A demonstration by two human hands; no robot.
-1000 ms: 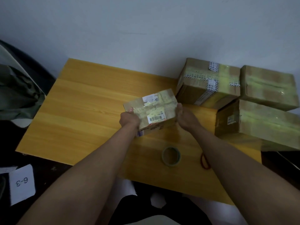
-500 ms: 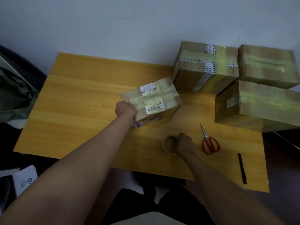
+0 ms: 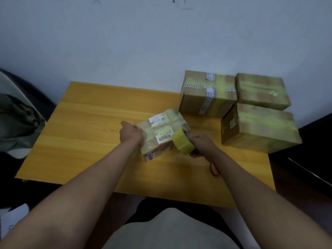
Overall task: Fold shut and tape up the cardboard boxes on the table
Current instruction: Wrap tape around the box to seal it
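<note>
Four boxes: left hand (image 3: 132,134) grips one (image 3: 161,133), right hand (image 3: 201,145) apparently clutches one tape roll (image 3: 182,143).

The room is dim and the picture looks soft and a bit blurry. The corners are dark, and the table (image 3: 93,123) edges bend.

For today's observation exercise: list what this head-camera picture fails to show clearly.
- Scissors: mostly hidden under the right forearm; only a red handle loop shows.
- Barcode label on the small box: print blurred, unreadable.
- Tape roll: its loose end cannot be made out; right hand covers part.
</note>
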